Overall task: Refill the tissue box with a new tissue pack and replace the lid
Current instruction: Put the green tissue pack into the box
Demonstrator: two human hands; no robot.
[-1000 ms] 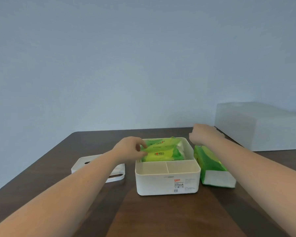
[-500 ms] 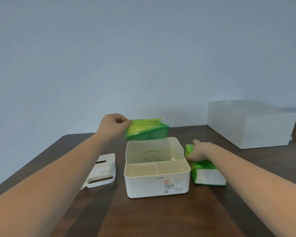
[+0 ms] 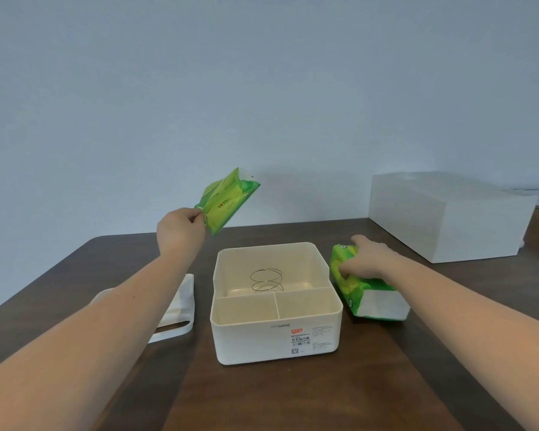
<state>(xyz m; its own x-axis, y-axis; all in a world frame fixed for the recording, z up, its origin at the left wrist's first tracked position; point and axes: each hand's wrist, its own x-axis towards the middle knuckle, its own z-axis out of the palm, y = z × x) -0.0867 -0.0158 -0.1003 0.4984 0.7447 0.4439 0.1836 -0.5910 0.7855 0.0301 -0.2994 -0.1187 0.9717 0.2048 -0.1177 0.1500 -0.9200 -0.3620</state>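
Note:
The white tissue box (image 3: 277, 340) stands open on the dark wooden table, with a metal spring (image 3: 266, 279) showing in its large rear compartment and two small front compartments bare. My left hand (image 3: 181, 230) pinches a flat, nearly used-up green tissue pack (image 3: 227, 202) by one corner, held in the air above and left of the box. My right hand (image 3: 369, 259) grips a full green tissue pack (image 3: 366, 293) that lies on the table right of the box. The white lid (image 3: 176, 309) lies left of the box, partly hidden by my left forearm.
A large white rectangular box (image 3: 448, 216) sits at the back right of the table (image 3: 293, 396). A plain pale wall is behind. The table's far left corner is rounded.
My left hand has lifted the flat green pack out of the box and up to the left, tilting it. My right hand has come down and closed on the full pack beside the box.

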